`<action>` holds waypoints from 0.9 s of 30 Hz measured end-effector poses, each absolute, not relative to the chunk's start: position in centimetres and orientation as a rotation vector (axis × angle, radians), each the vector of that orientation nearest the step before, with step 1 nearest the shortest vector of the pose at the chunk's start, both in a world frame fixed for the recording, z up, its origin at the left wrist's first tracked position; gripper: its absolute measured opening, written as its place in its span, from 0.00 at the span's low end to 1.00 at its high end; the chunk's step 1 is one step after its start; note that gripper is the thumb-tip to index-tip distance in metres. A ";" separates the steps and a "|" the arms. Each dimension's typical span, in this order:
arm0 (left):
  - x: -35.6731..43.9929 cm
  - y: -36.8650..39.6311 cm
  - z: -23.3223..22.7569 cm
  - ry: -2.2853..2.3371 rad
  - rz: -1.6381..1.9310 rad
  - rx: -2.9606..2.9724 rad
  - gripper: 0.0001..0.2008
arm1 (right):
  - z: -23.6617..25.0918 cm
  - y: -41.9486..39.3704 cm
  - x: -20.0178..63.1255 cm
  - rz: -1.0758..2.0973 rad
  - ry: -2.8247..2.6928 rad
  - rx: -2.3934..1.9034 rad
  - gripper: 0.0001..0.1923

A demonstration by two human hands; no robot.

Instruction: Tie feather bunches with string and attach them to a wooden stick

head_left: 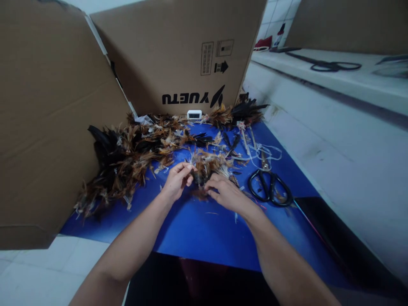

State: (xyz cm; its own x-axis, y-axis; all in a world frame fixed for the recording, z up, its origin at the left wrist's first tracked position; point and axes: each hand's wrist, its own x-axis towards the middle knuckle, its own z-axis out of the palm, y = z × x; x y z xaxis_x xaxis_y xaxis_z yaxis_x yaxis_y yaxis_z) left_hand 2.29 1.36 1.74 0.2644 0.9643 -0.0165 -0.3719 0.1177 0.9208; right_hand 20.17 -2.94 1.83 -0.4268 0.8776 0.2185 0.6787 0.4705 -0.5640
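**Both hands on a small feather bundle, mid-bench**

Left hand [177,180]: fingers pinched narrow on the left edge of a small feather bundle [208,165], thumb and fingertips closed on a few quills. Right hand [225,192]: palm down, fingers curled over the bundle's lower right side, pressing it to the blue bench [204,229]. The two hands sit just beside each other with the bundle between them.

Bundle position: centre of the blue surface, brown and black feathers with pale tips, fanned away from the person.

Surroundings: large feather heap [124,161], brown and black, lies left of the hands and runs up to the cardboard box [178,55] standing at the back. A second cardboard panel [47,119] stands along the left. Black scissors [270,187] lie flat just right of the right hand, not touched. Pale string loops [263,153] lie beyond the scissors. Small white device [194,114] sits at the foot of the box. Another pair of scissors [334,66] rests on the white ledge, far right, well apart.
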 end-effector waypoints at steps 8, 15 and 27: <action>2.8 0.6 1.7 0.753 1.002 1.070 0.13 | 2.4 -2.8 20.4 0.702 -1.985 -1.393 0.08; 3.7 0.1 0.1 0.788 0.850 1.346 0.14 | 1.6 -2.5 19.9 0.521 -1.934 -1.581 0.09; 4.0 0.2 -0.2 0.896 1.007 1.330 0.11 | 1.9 -2.7 19.2 0.558 -1.826 -1.605 0.06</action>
State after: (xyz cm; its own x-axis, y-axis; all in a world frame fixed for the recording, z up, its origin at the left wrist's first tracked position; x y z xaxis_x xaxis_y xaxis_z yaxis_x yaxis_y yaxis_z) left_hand 3.99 0.20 -0.16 0.3324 0.9421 0.0430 -0.0667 -0.0220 0.9975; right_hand 19.22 -2.72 1.87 -0.0538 0.9816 0.1829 0.7119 0.1662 -0.6823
